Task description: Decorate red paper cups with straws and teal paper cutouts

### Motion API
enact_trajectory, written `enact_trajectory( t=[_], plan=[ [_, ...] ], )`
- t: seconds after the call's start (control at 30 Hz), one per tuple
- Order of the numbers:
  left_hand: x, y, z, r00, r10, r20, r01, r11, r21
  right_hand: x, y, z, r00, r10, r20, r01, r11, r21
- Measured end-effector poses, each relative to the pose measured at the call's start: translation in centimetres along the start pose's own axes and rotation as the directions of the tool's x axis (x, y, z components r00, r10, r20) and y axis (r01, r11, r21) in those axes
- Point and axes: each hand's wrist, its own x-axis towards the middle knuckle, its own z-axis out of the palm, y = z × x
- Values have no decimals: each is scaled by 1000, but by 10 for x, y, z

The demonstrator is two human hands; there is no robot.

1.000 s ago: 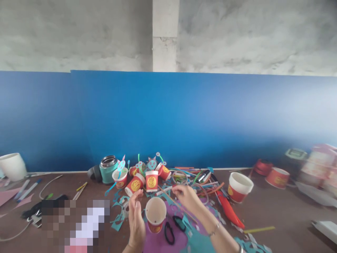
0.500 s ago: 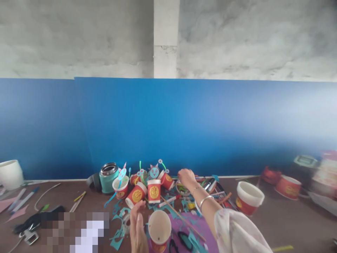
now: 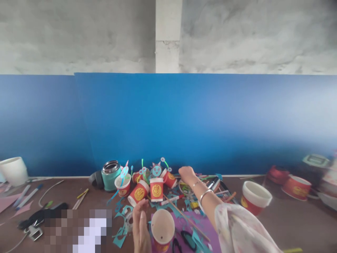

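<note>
My left hand (image 3: 141,226) is upright with its fingers stretched out, just left of a red and white paper cup (image 3: 162,226). Two small dark holes show inside this cup near its bottom. My right hand (image 3: 187,175) reaches to the back over a round container (image 3: 186,189) of small craft pieces; its fingers curl down and what they hold, if anything, is hidden. Between the hands lie a red-capped marker (image 3: 172,199) and a thin wooden stick (image 3: 186,218). Black-handled scissors (image 3: 188,240) rest on purple paper (image 3: 213,233) beside the cup.
Several decorated paper cups (image 3: 157,189) with blue paper faces and straws cluster at the back. A teal thermos (image 3: 111,177) stands to their left. Stacked cups (image 3: 255,196) lean at the right. Blue paper scraps (image 3: 120,237) litter the middle. A blue partition (image 3: 168,123) bounds the table.
The whole view has shifted slightly, so the things on the table appear a little farther right. My right hand stays over the container, its fingers curled down more. My left hand remains by the cup.
</note>
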Motion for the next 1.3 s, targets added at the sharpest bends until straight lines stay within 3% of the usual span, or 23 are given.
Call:
enact_trajectory(
  t=[0.17, 0.33, 0.57, 0.7, 0.83, 1.0, 1.13, 1.23, 1.3],
  plan=[
    [2, -8, -3, 999, -31, 18, 31, 999, -26, -14, 22, -12, 992, 101, -74, -94, 991, 95],
    [3, -2, -7, 998, -18, 54, 18, 1000, 8, -39, 38, -23, 989, 99, -112, -79, 982, 171],
    [5, 3, -7, 998, 0, 67, -1, 1000, 24, -79, 16, 3, 998, -63, -9, 64, 975, 214],
    [6, 5, -6, 999, 42, 25, -44, 996, 80, -82, 4, 19, 996, -64, -57, 77, 955, 286],
    [5, 6, -4, 998, 60, 33, -63, 994, 89, -83, 3, 14, 986, -19, -168, 93, 890, 447],
    [10, 6, -5, 997, 69, 30, -71, 995, 71, -91, 11, -14, 909, 208, -362, 129, 684, 718],
    [8, 34, -5, 972, 235, -21, -231, 967, 104, -102, 13, -31, 857, 389, -338, 186, 378, 907],
    [-14, 68, 3, 918, 376, 123, -383, 923, 35, -117, 7, -32, 883, 411, -228, 193, 124, 973],
    [-36, 85, 17, 907, 331, 261, -339, 941, -17, -129, 0, -29, 919, 363, -152, 169, -14, 986]
  ],
)
